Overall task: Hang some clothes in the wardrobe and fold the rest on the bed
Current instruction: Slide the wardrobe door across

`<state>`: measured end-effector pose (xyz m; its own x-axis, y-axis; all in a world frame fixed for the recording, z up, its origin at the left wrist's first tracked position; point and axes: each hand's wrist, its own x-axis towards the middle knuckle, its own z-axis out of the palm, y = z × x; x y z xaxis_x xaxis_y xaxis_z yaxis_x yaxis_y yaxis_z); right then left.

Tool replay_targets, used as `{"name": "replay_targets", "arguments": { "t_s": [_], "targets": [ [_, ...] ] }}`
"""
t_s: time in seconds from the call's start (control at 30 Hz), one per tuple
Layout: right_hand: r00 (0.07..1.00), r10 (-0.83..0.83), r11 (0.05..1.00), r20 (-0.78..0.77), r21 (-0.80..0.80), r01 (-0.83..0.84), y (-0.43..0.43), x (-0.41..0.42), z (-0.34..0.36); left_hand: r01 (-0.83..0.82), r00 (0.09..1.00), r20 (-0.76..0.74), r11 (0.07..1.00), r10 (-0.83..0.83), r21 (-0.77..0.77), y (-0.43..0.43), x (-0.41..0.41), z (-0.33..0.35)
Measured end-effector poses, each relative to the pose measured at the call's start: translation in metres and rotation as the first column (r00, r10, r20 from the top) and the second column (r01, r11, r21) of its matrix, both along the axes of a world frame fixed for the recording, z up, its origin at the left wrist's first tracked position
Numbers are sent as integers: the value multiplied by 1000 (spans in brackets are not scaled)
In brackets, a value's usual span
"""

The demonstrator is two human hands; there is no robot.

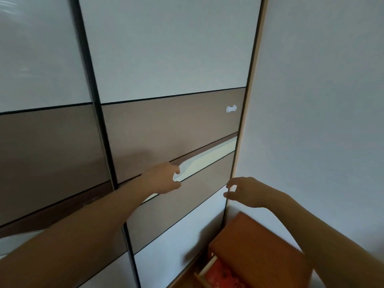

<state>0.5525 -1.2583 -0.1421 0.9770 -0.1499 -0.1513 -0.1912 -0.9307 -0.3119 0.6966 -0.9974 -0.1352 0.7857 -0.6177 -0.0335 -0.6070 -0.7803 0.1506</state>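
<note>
Wardrobe is right in front, filling the left and middle of the view, both sliding doors pulled shut. Left door has a white panel up top and brown below, then there's a dark upright rail where the two doors meet.

Right door has the same white and brown bands plus a slanted cream strip across it. Left hand is up against that strip, fingers curled above it and thumb under. Honestly can't tell if its grip actually has hold of the strip or is only touching it.

Little white knob sits higher up near the door's right edge. Right hand is by that same edge lower down, grip loose, thumb and forefinger curved toward each other with a gap, holding nothing.

Below it is an orange-brown stool with something red underneath, and a plain wall on the far right.
</note>
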Motion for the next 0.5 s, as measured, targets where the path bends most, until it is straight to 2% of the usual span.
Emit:
{"name": "replay_targets", "arguments": {
  "t_s": [0.23,0.5],
  "targets": [
    [990,-123,992,-67,1,124,-92,48,-32,46,999,11,999,-46,-4,-91,72,-20],
    [975,-222,975,22,23,221,-158,157,-28,147,977,158,989,-145,-1,-164,174,0]
  ]
}}
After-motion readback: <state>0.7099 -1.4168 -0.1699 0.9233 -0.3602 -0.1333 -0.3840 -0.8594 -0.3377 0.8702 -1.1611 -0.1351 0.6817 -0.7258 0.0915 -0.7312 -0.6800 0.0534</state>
